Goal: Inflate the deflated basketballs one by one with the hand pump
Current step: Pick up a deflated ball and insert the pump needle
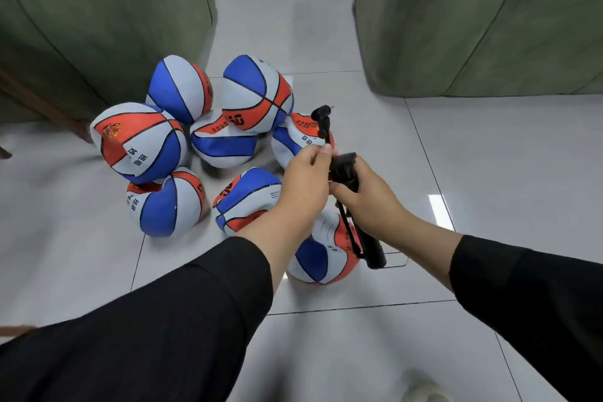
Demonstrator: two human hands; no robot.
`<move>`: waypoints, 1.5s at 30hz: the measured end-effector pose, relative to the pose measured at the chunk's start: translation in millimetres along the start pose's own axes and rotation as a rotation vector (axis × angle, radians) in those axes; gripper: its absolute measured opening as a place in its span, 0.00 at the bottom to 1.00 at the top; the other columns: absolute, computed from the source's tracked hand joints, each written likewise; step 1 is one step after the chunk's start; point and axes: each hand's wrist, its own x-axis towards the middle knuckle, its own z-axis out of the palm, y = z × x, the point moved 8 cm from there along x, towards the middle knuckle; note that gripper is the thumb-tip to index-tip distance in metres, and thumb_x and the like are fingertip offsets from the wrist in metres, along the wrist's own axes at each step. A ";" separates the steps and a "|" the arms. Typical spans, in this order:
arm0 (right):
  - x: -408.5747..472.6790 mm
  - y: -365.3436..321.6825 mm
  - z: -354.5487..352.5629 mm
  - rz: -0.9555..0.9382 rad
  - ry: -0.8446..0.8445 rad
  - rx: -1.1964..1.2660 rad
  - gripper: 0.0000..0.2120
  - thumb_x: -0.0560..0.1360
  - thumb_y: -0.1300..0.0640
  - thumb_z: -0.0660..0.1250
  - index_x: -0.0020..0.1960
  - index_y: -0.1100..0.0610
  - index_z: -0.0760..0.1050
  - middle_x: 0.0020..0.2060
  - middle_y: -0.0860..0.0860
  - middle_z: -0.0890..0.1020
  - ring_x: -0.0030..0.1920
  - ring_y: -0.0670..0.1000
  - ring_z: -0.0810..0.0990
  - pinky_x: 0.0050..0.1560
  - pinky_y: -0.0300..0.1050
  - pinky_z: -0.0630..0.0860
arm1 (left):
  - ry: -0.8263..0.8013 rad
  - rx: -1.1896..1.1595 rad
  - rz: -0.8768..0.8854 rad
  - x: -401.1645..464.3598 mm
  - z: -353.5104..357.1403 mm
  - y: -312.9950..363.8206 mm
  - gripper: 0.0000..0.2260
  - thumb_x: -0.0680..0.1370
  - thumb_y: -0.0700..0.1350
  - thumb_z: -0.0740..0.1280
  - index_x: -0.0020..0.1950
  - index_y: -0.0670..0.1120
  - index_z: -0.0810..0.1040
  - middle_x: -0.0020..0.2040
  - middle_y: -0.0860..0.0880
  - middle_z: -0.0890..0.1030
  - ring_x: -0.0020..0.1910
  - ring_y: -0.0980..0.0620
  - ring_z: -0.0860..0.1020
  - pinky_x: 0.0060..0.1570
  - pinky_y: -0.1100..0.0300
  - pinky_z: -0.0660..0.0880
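Two hands are meeting in mid-air above the floor, both busy with a black hand pump (346, 173); the right hand (368, 202) is gripping the pump's body with curled fingers, while the left hand (306, 179) is pinching the thin hose (324, 127) just where it leaves the pump. The pump's long axis is running diagonally, its handle end pointing down and towards the person on the right-hand side, its hose end pointing up and away; the needle tip (332, 106) is sticking out sideways beyond the left hand, touching no ball. Beyond and below the hands, the basketballs (140, 140) are lying clustered on the tiled floor (489, 173), red, white and blue; most are looking dented or folded. Judging from this, inflating is not yet under way; every ball seems left to do. Green sofas (456, 26) are standing farther off on both sides.
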 end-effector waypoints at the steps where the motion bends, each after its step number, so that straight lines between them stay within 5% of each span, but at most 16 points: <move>1: -5.9 -2.2 1.4 0.004 -0.003 0.008 0.09 0.81 0.54 0.67 0.60 0.47 0.73 0.44 0.43 0.81 0.41 0.41 0.78 0.41 0.33 0.73 | -0.008 0.021 0.011 -3.5 0.0 1.0 0.12 0.87 0.50 0.57 0.51 0.50 0.78 0.50 0.45 0.83 0.50 0.47 0.83 0.55 0.43 0.82; 6: -25.5 13.2 -22.9 0.174 0.210 0.220 0.06 0.82 0.54 0.65 0.55 0.55 0.71 0.40 0.54 0.80 0.38 0.52 0.81 0.47 0.59 0.83 | 0.074 -0.340 -0.114 -15.0 -11.7 -8.3 0.12 0.89 0.47 0.50 0.52 0.48 0.70 0.44 0.43 0.84 0.37 0.46 0.85 0.47 0.47 0.84; 11: -17.0 24.6 -30.3 0.258 0.146 0.148 0.10 0.81 0.51 0.67 0.59 0.55 0.75 0.51 0.55 0.83 0.49 0.55 0.85 0.50 0.55 0.85 | -0.150 -0.187 0.007 -25.1 7.2 0.2 0.10 0.88 0.45 0.54 0.59 0.46 0.75 0.45 0.45 0.84 0.44 0.51 0.86 0.47 0.54 0.84; 19: -9.9 80.0 -55.7 0.441 0.190 0.102 0.16 0.79 0.50 0.71 0.61 0.58 0.78 0.51 0.58 0.83 0.54 0.58 0.84 0.58 0.61 0.81 | -0.291 -0.096 -0.005 -24.7 30.8 -16.3 0.08 0.87 0.43 0.58 0.55 0.52 0.76 0.51 0.47 0.86 0.56 0.50 0.84 0.58 0.50 0.81; 27: -10.6 101.0 -47.2 0.438 0.127 0.182 0.17 0.78 0.51 0.71 0.66 0.52 0.77 0.50 0.55 0.85 0.54 0.53 0.84 0.62 0.58 0.79 | -0.224 0.044 -0.050 -16.6 50.8 -53.6 0.05 0.85 0.44 0.63 0.53 0.53 0.77 0.47 0.49 0.87 0.54 0.46 0.85 0.61 0.42 0.80; 31: -14.9 83.4 -54.6 0.302 0.265 -0.019 0.16 0.82 0.50 0.64 0.69 0.53 0.73 0.54 0.48 0.81 0.50 0.46 0.80 0.46 0.35 0.75 | -0.249 0.086 -0.082 -8.8 65.1 -66.2 0.06 0.85 0.45 0.63 0.53 0.54 0.77 0.49 0.51 0.87 0.54 0.49 0.84 0.61 0.44 0.80; 34: -15.0 47.8 -55.7 0.045 0.214 0.022 0.13 0.84 0.51 0.60 0.68 0.47 0.72 0.57 0.42 0.80 0.56 0.36 0.78 0.48 0.23 0.70 | -0.251 0.121 -0.089 -3.7 68.7 -67.9 0.06 0.85 0.45 0.62 0.55 0.54 0.78 0.50 0.50 0.86 0.54 0.51 0.84 0.60 0.47 0.80; 36: -11.6 35.2 -43.8 -0.026 0.088 0.021 0.13 0.84 0.53 0.61 0.67 0.44 0.72 0.57 0.40 0.81 0.55 0.35 0.79 0.49 0.24 0.72 | -0.277 0.147 -0.085 -1.9 71.6 -68.5 0.08 0.85 0.43 0.62 0.60 0.51 0.78 0.51 0.49 0.86 0.53 0.52 0.84 0.60 0.48 0.81; 39: -2.2 40.2 -40.4 -0.016 0.139 0.010 0.06 0.84 0.54 0.61 0.59 0.48 0.75 0.49 0.44 0.85 0.49 0.40 0.81 0.47 0.33 0.74 | -0.326 0.241 -0.033 -2.8 74.5 -67.4 0.13 0.83 0.42 0.62 0.65 0.53 0.80 0.48 0.51 0.85 0.44 0.53 0.83 0.49 0.52 0.81; 41: 4.8 47.4 -38.6 0.019 0.148 0.003 0.06 0.85 0.53 0.60 0.57 0.51 0.76 0.42 0.45 0.85 0.47 0.44 0.82 0.49 0.39 0.75 | -0.258 0.370 0.040 -7.6 59.3 -67.0 0.14 0.83 0.44 0.63 0.68 0.53 0.80 0.50 0.51 0.85 0.43 0.53 0.80 0.47 0.57 0.77; 45: 14.8 60.6 -29.3 0.093 0.108 0.093 0.08 0.85 0.52 0.59 0.57 0.55 0.75 0.37 0.53 0.80 0.38 0.45 0.84 0.44 0.43 0.81 | 0.274 0.546 0.227 -28.0 -21.3 -78.7 0.19 0.79 0.51 0.72 0.69 0.48 0.76 0.60 0.50 0.78 0.61 0.49 0.75 0.64 0.52 0.73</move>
